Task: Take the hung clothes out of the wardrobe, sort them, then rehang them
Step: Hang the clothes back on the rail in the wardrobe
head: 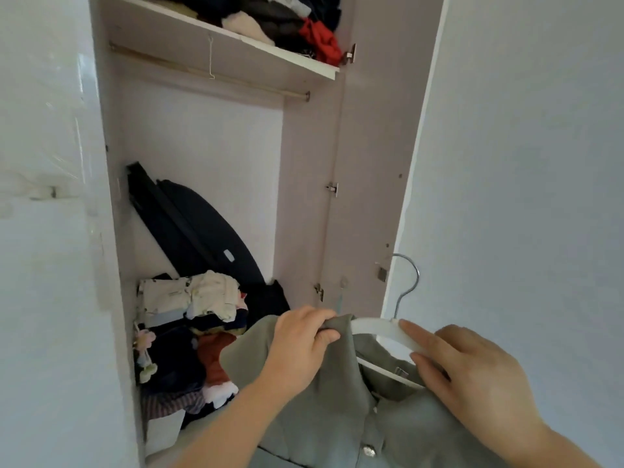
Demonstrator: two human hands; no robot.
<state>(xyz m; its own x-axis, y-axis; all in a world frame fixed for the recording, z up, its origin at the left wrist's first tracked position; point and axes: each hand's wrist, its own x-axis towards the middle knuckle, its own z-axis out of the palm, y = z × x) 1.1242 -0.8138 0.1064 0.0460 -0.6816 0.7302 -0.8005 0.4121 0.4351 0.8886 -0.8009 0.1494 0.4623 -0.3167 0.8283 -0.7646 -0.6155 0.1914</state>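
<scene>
Grey-green shirt (324, 410) on a white hanger (378, 327), held in two bare hands before the open wardrobe (304, 184).

Lower centre of the frame: the left hand (300, 346) has its grip closed, pinching the shirt's shoulder fabric at the hanger's left end; the right hand (472, 376) lies with fingers extended along the hanger's right arm, its grip not fully closed, touching hanger and collar. The metal hook (408, 282) rises beside the door's edge. Upper left, the rail (209, 74) carries one thin wire hanger (211, 57). Folded clothes (189, 332) are piled at lower left; more lie on the top shelf (280, 54).
</scene>
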